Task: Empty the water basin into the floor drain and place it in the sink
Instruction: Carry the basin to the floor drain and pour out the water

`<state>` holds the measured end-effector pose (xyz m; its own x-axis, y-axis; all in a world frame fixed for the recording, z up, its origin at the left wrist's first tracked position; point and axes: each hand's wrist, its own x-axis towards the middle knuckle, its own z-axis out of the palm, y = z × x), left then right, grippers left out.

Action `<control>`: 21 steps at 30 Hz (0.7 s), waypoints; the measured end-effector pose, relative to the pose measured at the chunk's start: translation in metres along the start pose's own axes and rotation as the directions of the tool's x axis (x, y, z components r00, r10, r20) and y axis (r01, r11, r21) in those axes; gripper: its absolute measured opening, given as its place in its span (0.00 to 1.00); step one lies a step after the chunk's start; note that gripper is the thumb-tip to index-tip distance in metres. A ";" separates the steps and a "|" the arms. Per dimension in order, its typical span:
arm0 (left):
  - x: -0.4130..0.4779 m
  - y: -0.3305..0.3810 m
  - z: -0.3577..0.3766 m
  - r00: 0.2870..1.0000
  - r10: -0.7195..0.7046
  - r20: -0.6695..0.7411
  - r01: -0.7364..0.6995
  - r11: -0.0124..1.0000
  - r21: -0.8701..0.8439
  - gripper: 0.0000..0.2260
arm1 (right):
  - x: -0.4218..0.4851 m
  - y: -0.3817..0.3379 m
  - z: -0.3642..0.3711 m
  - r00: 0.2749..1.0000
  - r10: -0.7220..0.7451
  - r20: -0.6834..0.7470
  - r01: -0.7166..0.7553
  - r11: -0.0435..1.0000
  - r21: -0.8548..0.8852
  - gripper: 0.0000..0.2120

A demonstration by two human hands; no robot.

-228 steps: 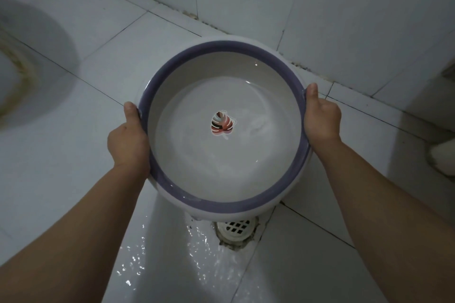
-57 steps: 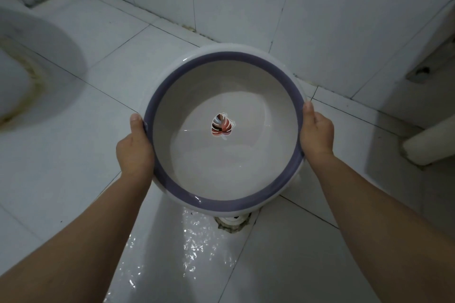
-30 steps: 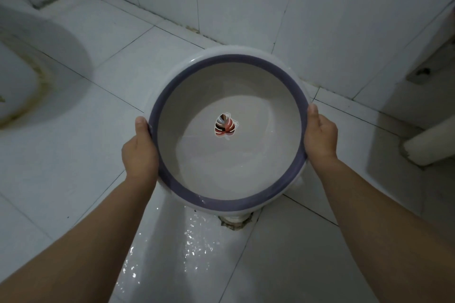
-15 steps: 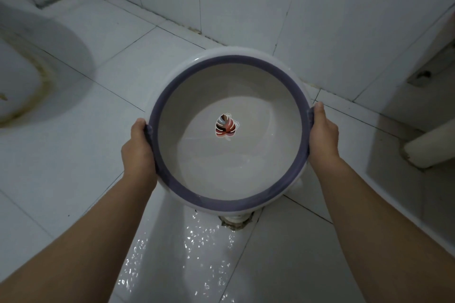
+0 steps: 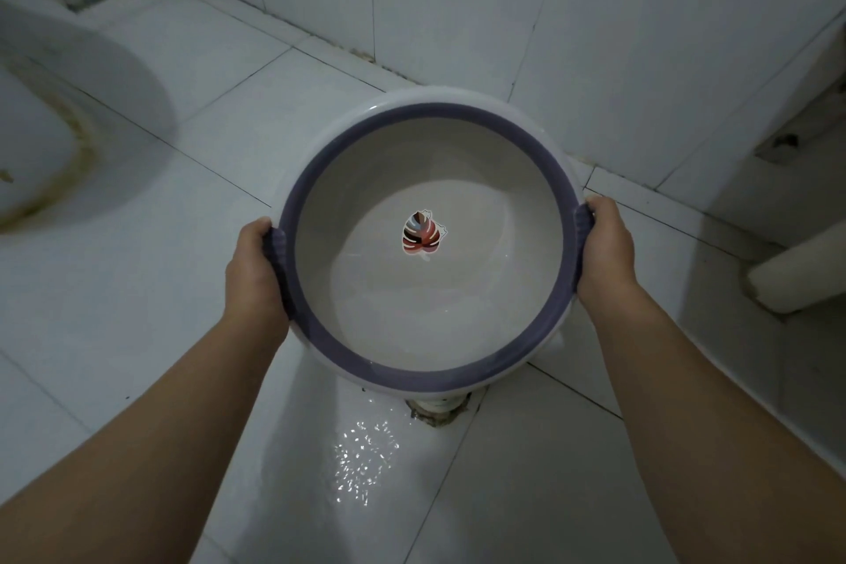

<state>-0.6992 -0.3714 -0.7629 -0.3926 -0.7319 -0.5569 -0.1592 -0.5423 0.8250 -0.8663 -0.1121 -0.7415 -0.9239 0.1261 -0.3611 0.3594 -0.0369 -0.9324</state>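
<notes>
2 bare forearms reached forward from the bottom corners. The left grip point(image 5: 256, 275) curled round the ribbed purple handle on the left edge of the water basin point(image 5: 425, 373), and the right grip point(image 5: 604, 252) clasped the matching handle on the right edge, thumbs lying along the rim. Between them the round basin was held in the air over the floor, its opening facing up toward the camera. It was white outside with a purple band round the rim and a pale interior. 1 leaf sticker point(image 5: 420, 234) in red, brown and grey sat at the middle of its bottom. A few small glints showed on the bottom near the sticker; how much water lay in it could not be told.

Under the near rim, the floor drain point(image 5: 437, 408) was mostly hidden by the basin, with only its near edge and stained surround showing. A wet patch point(image 5: 361, 458) sparkled on the white tiled floor point(image 5: 114, 334) just in front of it. To the left stood a white ceramic fixture point(image 5: 55, 105) with a brown-stained rim. To the right a pale pipe point(image 5: 796, 284) slanted toward the floor. Beyond rose the tiled wall point(image 5: 458, 5), with dark grime along its foot.
</notes>
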 end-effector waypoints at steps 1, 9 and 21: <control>-0.002 0.001 0.001 1.000 -0.004 0.003 0.004 1.000 -0.013 0.15 | 0.000 0.001 0.000 1.000 -0.008 -0.005 0.008 1.000 0.001 0.20; -0.008 0.003 0.004 0.999 0.004 0.037 0.000 0.993 -0.115 0.14 | -0.001 0.005 -0.001 0.998 -0.055 -0.028 0.055 0.998 0.017 0.20; 0.000 0.002 0.002 0.998 0.034 0.046 -0.026 0.984 -0.175 0.18 | 0.002 0.004 0.003 0.993 -0.116 -0.031 0.115 0.993 -0.020 0.14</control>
<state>-0.7018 -0.3714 -0.7610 -0.4388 -0.7306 -0.5232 0.0124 -0.5871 0.8094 -0.8670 -0.1154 -0.7464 -0.9548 0.1606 -0.2500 0.2529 -0.0025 -0.9675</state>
